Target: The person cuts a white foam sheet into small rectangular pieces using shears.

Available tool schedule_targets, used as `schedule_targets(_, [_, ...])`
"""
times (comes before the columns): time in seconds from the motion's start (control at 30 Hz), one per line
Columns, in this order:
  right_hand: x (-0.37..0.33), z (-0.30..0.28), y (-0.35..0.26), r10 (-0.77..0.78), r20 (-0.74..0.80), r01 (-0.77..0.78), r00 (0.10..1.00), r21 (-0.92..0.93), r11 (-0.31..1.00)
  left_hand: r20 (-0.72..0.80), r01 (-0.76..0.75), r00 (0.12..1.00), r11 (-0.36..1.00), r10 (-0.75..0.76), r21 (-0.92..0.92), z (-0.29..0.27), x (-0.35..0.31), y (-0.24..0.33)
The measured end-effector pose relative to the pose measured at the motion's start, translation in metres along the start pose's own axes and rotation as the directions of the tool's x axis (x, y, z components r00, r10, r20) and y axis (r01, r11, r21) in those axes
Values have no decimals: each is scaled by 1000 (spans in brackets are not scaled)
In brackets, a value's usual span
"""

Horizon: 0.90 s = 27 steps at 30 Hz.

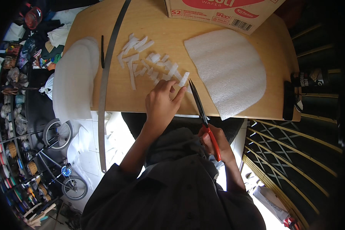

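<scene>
My left hand (161, 104) is over the near edge of the table, its thumb stretched out and apart from the curled fingers. Just beyond the thumb tip is a short white foam strip (184, 79); I cannot tell whether they touch. Several more cut foam strips (132, 57) lie scattered past my fingers. My right hand (217, 141) grips long scissors with red handles (213, 142). Their dark blades (197, 99) point away from me, nearly together, beside the strips. To the right lies a large white foam sheet (230, 69) with a rounded side.
A long metal ruler (106, 73) crosses the wooden table (157, 23) and overhangs its front edge. Beside it are a black pen (102, 51) and stacked foam sheets (74, 76). A cardboard box (218, 15) stands at the back right. Folding gate bars (291, 138) line the right; a bicycle (57, 165) is left.
</scene>
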State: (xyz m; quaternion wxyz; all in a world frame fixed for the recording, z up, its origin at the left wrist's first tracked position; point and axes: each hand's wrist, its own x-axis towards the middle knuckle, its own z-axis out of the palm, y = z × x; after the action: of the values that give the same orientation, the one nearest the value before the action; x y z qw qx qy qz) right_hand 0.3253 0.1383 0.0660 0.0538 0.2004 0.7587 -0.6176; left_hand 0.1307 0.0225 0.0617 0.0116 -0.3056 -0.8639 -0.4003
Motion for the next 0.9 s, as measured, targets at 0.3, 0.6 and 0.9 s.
schedule_targets(0.3, [-7,-1,10,-21,75,28,997,-86,996,126,228,973,881,-193,-415,-3,2,-11])
schedule_targets(0.6, [-4,2,9,-34,173,49,984,-80,996,484,567,819,559,-308,-605,-37,-4,-6])
schedule_targets(0.9, [0,10,-7,-19,135,22,991,-18,1000,476,534,840,550,-260,-643,-29,-19,-7])
